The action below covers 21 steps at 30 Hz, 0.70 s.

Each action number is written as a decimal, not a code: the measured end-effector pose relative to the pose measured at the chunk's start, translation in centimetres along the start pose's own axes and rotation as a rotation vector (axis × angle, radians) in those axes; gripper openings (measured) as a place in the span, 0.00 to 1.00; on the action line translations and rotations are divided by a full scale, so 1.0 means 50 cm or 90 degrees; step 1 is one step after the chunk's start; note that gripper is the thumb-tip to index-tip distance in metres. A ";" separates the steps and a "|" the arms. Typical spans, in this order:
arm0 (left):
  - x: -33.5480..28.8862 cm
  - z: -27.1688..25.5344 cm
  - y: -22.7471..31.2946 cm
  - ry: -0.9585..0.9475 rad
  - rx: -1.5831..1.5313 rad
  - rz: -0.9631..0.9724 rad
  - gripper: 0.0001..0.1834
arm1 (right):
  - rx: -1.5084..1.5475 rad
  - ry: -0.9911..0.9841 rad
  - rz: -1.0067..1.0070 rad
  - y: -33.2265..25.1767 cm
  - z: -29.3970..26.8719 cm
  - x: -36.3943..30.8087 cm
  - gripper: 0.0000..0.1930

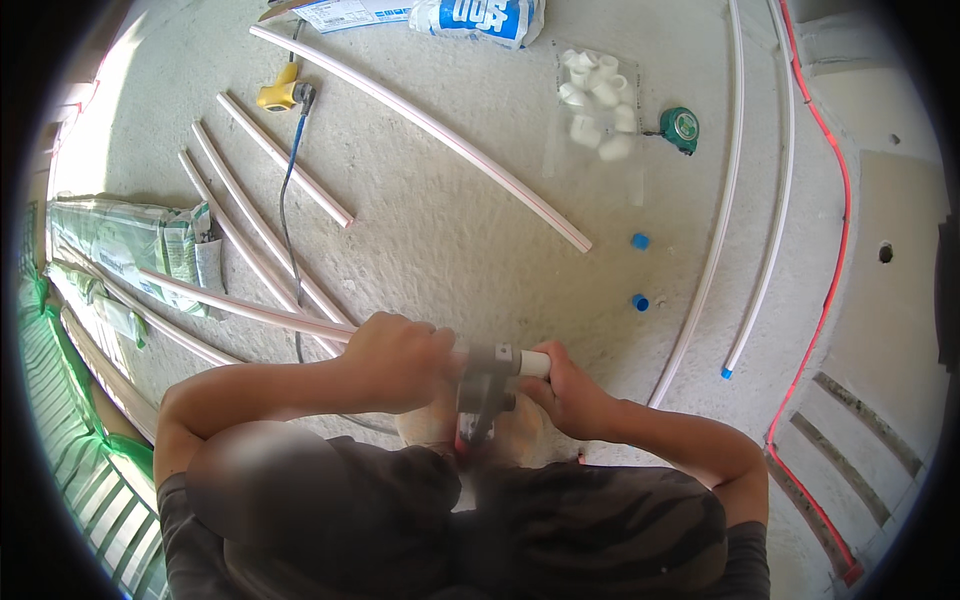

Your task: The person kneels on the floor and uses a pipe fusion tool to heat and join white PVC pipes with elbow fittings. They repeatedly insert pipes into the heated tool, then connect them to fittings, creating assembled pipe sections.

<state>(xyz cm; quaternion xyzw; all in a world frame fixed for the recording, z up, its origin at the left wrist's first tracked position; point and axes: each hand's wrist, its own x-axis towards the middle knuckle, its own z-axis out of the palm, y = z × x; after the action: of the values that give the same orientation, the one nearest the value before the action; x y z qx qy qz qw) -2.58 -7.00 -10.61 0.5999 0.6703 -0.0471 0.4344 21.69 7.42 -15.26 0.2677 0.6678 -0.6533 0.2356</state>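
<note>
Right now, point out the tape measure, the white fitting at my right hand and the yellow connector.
Tape measure (683, 127): head view, on its round side.
White fitting (534, 364): head view, on its bare outer wall.
Yellow connector (279, 91): head view, mid-body.

Bold white lettering on a blue-and-white plastic bag

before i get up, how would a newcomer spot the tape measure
On the grey floor, find the two long white pipes at the right. Between them and the clear bag of white fittings lies the tape measure. Its squat green case sets it apart from those fittings and the small blue pieces.
</note>
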 end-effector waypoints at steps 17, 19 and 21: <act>0.052 0.067 -0.049 0.139 -0.033 0.042 0.24 | 0.012 0.090 -0.080 0.101 0.006 0.048 0.21; 0.063 0.078 -0.064 0.120 -0.058 0.034 0.24 | 0.061 0.081 -0.063 0.116 0.011 0.064 0.21; 0.077 0.085 -0.078 0.118 -0.074 0.032 0.24 | 0.111 0.073 -0.065 0.125 0.009 0.087 0.21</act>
<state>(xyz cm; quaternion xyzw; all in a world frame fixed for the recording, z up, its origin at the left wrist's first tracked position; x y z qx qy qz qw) -3.27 -7.62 -17.49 0.5924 0.6937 0.0584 0.4056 22.58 7.19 -22.80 0.2900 0.6333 -0.7039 0.1394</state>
